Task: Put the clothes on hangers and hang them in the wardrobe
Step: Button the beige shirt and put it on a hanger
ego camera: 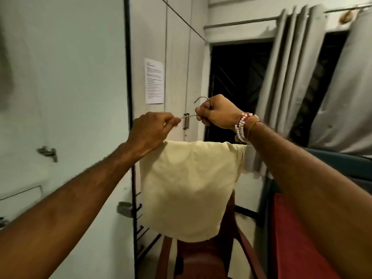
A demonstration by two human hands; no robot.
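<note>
I hold the hanger (201,98) up in front of me with both hands. My right hand (216,114) is curled tight round the wire just under the hook. The fingers (174,120) of my left hand (153,129) pinch the thin wire a little to the left. The hook sticks up and bends over to the left. The long bar runs side to side, below my hands. The cream cloth (187,188) hangs straight down from it, above a brown chair (201,256). I think hanging it up comes next, hook first, and my right hand is nearest the hook
</note>
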